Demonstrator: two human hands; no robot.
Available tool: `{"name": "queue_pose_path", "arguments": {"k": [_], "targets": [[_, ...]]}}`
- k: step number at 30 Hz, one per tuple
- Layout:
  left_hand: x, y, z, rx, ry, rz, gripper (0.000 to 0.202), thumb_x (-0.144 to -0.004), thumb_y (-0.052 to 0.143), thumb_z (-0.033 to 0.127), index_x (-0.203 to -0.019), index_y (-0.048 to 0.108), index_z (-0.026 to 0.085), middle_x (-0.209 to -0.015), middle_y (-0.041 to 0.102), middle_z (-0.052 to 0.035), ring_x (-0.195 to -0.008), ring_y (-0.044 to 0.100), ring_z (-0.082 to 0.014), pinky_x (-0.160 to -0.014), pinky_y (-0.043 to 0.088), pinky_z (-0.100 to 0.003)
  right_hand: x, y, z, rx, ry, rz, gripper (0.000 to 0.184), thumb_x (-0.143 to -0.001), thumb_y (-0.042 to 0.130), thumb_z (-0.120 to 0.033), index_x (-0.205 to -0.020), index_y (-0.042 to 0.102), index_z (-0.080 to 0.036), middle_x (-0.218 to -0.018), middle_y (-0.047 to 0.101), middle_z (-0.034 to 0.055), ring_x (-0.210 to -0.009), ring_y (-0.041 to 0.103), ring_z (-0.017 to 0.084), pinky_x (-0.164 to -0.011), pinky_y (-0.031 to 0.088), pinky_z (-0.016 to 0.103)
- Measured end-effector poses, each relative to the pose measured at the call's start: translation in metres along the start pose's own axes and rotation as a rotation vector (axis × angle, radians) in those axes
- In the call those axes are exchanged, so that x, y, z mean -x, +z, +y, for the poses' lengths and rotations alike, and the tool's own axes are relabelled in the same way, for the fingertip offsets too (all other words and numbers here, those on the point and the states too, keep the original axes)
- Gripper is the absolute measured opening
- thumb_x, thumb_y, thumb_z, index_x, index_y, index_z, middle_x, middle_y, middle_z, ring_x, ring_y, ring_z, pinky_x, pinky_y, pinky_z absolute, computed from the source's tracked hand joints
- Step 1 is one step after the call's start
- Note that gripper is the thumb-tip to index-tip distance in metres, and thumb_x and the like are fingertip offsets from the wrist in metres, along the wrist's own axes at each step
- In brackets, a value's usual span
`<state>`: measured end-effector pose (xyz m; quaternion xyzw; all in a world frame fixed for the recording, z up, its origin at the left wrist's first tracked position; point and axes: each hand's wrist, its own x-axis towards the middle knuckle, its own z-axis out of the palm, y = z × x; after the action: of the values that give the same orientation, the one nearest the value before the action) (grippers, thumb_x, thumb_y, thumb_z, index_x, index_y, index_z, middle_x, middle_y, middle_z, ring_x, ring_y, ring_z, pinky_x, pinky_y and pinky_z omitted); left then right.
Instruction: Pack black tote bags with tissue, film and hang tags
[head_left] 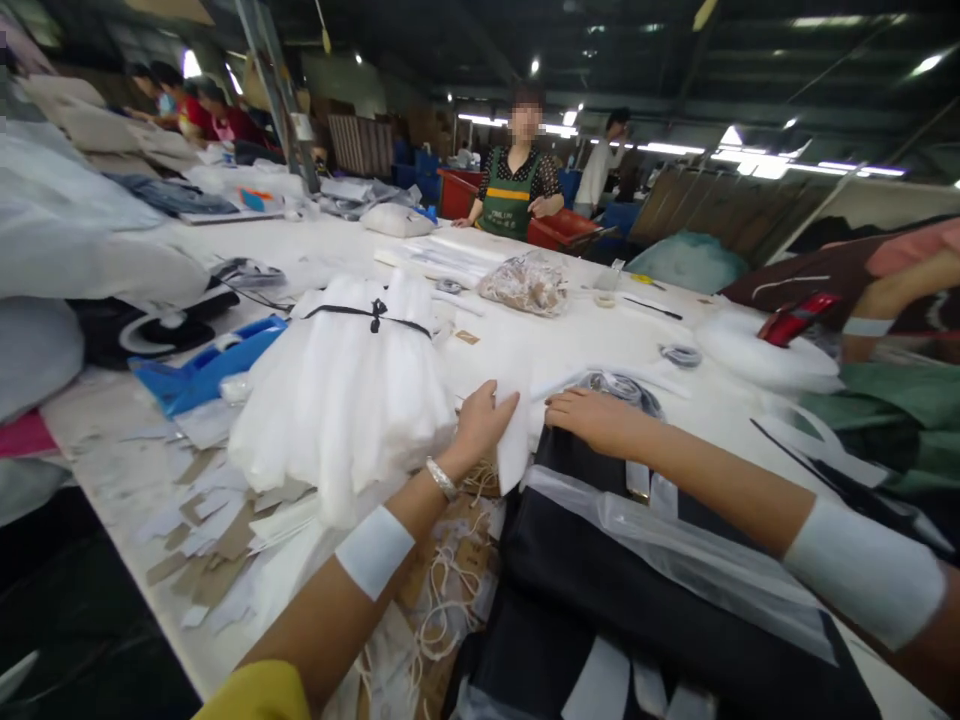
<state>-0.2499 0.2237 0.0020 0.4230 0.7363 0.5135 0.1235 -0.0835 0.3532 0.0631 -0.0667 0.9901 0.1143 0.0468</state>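
Left hand grip: left hand (478,430) with thumb and forefinger spread apart, right beside a thin white foam-like strip (514,448); other fingers hidden, so cannot tell whether they pinch it.
Right hand grip: right hand (596,418) palm down, fingers together over the far left end of a black folded fabric item (577,550); fingertips curl at its edge, cannot tell if they clamp or just press.
Black item: near right, below the right forearm, translucent plastic strip (675,545) lying across it. Grey coiled cord (630,390) just beyond the right hand.
White strip: upright, between left hand and black item.
Foam bundle: thick white fluffy foam bundle (337,400) left of the left hand, tied round with a narrow black ribbon (377,320).
Near left clutter: torn grey-and-brown paper scraps (217,530); thin white looped strings (446,610) over brown card tags (469,550), tight against the black item.
Slip risk: plastic looks slick and loose; a pull from one end could slide it off or crease it.
Snag risk: loose strings could catch under the black item if it shifts left.
Strip risk: looks flimsy; could bend or tear if pinched off-centre.
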Motion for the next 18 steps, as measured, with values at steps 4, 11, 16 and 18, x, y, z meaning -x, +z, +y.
{"name": "queue_pose_path", "arguments": {"k": [4, 11, 16, 18], "targets": [[-0.018, 0.024, 0.002, 0.18, -0.038, 0.122, 0.03, -0.09, 0.054, 0.038, -0.07, 0.04, 0.021, -0.061, 0.038, 0.0065, -0.058, 0.037, -0.011, -0.055, 0.026, -0.025, 0.026, -0.003, -0.003, 0.078, 0.039, 0.152, 0.021, -0.087, 0.053, -0.005, -0.099, 0.065, -0.017, -0.104, 0.067, 0.0097, -0.104, 0.059, 0.024, -0.1, 0.043, 0.043], [-0.027, 0.056, 0.018, 0.153, 0.091, 0.142, 0.02, -0.09, 0.057, 0.038, -0.084, 0.05, 0.021, -0.064, 0.049, 0.0048, -0.06, 0.046, -0.013, -0.058, 0.032, -0.025, 0.05, -0.006, -0.016, 0.119, 0.091, 0.271, 0.023, -0.092, 0.051, -0.009, -0.111, 0.063, -0.014, -0.111, 0.066, 0.0094, -0.111, 0.055, 0.025, -0.105, 0.04, 0.042], [-0.014, 0.053, 0.023, -0.116, 0.243, -0.28, 0.024, -0.087, 0.059, 0.037, -0.099, 0.06, 0.017, -0.089, 0.069, -0.0074, -0.083, 0.063, -0.0207, -0.072, 0.045, -0.027, 0.047, -0.006, -0.014, 0.127, 0.072, 0.232, 0.022, -0.093, 0.051, -0.009, -0.111, 0.063, -0.016, -0.112, 0.067, 0.0076, -0.108, 0.057, 0.024, -0.107, 0.039, 0.044], [-0.017, 0.044, 0.027, -0.234, 0.29, -0.542, 0.026, -0.083, 0.063, 0.036, -0.096, 0.064, 0.014, -0.097, 0.071, -0.0121, -0.089, 0.065, -0.023, -0.076, 0.047, -0.029, 0.046, -0.004, -0.015, 0.115, 0.056, 0.207, 0.022, -0.094, 0.05, -0.009, -0.11, 0.064, -0.016, -0.11, 0.068, 0.007, -0.105, 0.059, 0.023, -0.107, 0.039, 0.044]]}}
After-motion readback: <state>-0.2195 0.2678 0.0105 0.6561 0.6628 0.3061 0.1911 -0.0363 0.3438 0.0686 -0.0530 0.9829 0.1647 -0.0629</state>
